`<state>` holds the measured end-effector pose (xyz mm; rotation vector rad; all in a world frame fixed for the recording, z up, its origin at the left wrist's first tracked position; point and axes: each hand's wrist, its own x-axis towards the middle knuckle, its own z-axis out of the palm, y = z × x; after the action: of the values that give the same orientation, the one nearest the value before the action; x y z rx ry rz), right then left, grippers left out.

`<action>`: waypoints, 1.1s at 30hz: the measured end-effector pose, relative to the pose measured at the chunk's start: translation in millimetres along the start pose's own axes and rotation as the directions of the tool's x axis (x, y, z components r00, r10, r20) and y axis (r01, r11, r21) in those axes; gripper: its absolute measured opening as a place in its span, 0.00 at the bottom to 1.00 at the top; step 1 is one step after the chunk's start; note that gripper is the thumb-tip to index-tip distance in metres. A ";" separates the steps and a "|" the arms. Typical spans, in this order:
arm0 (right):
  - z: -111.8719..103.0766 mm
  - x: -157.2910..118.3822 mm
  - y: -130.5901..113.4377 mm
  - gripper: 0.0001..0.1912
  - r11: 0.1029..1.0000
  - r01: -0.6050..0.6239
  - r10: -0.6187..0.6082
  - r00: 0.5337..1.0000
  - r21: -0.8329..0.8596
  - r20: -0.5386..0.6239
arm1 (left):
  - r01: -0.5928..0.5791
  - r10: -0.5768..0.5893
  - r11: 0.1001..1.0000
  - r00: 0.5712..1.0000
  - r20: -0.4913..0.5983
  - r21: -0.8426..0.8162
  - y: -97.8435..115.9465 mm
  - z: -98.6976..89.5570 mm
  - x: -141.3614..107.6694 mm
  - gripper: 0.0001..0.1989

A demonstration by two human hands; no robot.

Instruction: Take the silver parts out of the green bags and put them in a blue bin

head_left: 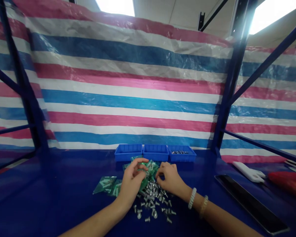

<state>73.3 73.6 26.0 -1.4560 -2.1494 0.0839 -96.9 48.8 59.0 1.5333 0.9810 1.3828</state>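
Observation:
My left hand [132,178] curls its fingers and thumb around the near-left side of a green plastic bag [151,167]. At the bag's right edge, my right hand [169,177] has its thumb and fingertips pinched together; what lies between them is hidden. Silvery screws [151,194] with wide heads lie in a loose pile below and between both hands, some scattered toward me. Left of my left wrist lies another green bag [105,185] with pale pieces inside. More green bags sit partly hidden behind my left hand.
Behind the hands stand three blue bins: a left bin [128,158], a middle bin [155,158] and a right bin [182,158] with metal parts in it. A long black flat object [251,202], a white device [249,171] and a red package [287,184] lie rightward. Blue posts flank the table.

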 end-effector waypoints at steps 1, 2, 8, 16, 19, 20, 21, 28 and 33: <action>-0.6 1.5 -1.7 0.07 1.000 -0.013 0.014 1.000 -0.012 0.014 | -0.002 0.002 1.000 1.000 0.003 0.007 -0.6 0.1 0.2 0.16; -1.8 3.3 -3.7 0.07 1.000 -0.025 0.025 0.999 -0.018 0.035 | -0.004 0.004 1.000 1.000 0.007 0.015 -1.3 0.1 0.4 0.15; -8.5 15.9 -13.0 0.08 0.997 -0.082 0.082 0.987 -0.011 0.136 | -0.029 0.028 0.997 0.999 0.018 0.070 -5.0 -1.6 2.3 0.16; -16.6 17.4 0.8 0.03 0.991 -0.086 0.076 0.992 0.098 0.102 | -0.051 0.047 0.993 0.998 0.040 0.103 -3.7 -2.9 3.5 0.16; -24.7 14.0 8.5 0.03 0.983 -0.036 0.024 0.997 0.180 0.067 | 0.032 -0.049 0.990 0.992 0.120 0.140 -8.3 -1.0 4.0 0.19; -26.6 12.3 9.7 0.04 0.973 -0.005 -0.003 0.999 0.229 0.036 | 0.078 -0.101 0.986 0.983 0.155 0.147 -9.8 -0.1 3.5 0.21; -27.9 10.2 10.0 0.05 0.959 0.035 -0.034 0.999 0.281 -0.011 | 0.126 -0.152 0.982 0.970 0.191 0.141 -10.9 0.9 2.6 0.23; -31.5 -12.1 -3.6 0.04 0.865 0.362 -0.291 0.926 0.348 -0.241 | 0.450 -0.336 0.874 0.833 0.439 -0.185 -3.9 10.9 -10.6 0.22; -35.0 -19.7 -7.4 0.02 0.830 0.456 -0.383 0.885 0.322 -0.265 | 0.589 -0.396 0.696 0.792 0.465 -0.410 -6.0 13.3 -12.1 0.23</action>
<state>88.6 44.8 50.6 -0.7189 -2.1002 0.1770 -84.9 38.6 48.5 0.9244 0.6397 0.8443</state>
